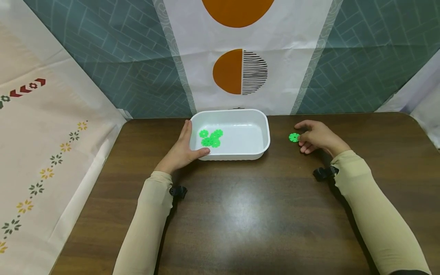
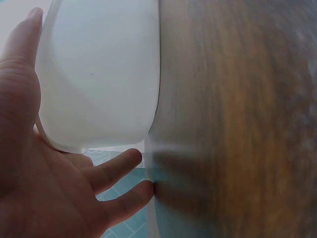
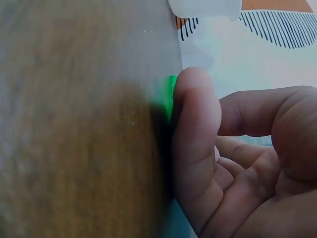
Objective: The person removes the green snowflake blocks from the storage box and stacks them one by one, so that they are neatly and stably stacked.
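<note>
A white plastic tray (image 1: 240, 156) stands at the back of the table with several bright green notched discs (image 1: 210, 142) in its left part. My left hand (image 1: 182, 151) holds the tray's left end, thumb along the front rim and fingers along the left side. In the left wrist view two fingers stick out beyond the tray wall (image 2: 99, 74). Right of the tray, my right hand (image 1: 317, 136) is over a single green disc (image 1: 293, 137). Its thumb (image 3: 195, 134) touches or nearly touches the disc; the bent forefinger stays above it. The right hand partly hides the disc.
The brown wooden table (image 1: 240, 214) carries the tray and the loose disc. A patterned cloth (image 1: 292, 76) hangs right behind the table's back edge, and an embroidered white cloth (image 1: 62, 183) lies to the left. A black strap device (image 1: 324, 173) sits at each wrist.
</note>
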`<move>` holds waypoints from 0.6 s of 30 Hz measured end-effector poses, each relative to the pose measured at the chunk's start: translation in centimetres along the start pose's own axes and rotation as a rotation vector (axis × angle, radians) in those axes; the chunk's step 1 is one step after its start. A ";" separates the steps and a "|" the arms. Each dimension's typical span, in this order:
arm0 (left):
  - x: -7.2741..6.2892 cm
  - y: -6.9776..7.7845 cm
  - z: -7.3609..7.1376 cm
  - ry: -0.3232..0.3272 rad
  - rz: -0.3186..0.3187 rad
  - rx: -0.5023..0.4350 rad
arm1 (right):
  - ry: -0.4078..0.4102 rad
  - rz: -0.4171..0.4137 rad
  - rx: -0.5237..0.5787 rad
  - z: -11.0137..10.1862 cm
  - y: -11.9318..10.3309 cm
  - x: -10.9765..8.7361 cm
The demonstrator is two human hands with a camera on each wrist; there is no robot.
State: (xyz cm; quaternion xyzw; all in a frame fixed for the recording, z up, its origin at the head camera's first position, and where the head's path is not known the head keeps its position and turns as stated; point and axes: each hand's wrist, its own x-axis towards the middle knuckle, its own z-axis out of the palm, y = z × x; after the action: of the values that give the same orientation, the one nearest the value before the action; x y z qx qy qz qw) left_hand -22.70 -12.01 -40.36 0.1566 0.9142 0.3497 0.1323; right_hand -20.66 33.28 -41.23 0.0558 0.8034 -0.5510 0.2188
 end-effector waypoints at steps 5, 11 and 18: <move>0.0 0.1 0.0 0.002 0.005 -0.001 | 0.004 0.000 0.011 0.0 0.0 0.1; -0.1 -0.1 -0.2 0.001 0.010 0.003 | 0.007 -0.005 0.012 0.0 -0.1 0.1; 0.0 -0.2 0.0 -0.002 0.008 0.003 | 0.046 -0.049 -0.007 -0.3 -0.8 -0.8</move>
State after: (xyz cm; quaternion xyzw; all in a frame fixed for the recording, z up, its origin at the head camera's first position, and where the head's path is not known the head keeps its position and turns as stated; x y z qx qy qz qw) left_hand -22.73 -12.15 -40.45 0.1608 0.9139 0.3488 0.1313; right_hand -20.29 33.33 -40.16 0.0479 0.8113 -0.5518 0.1870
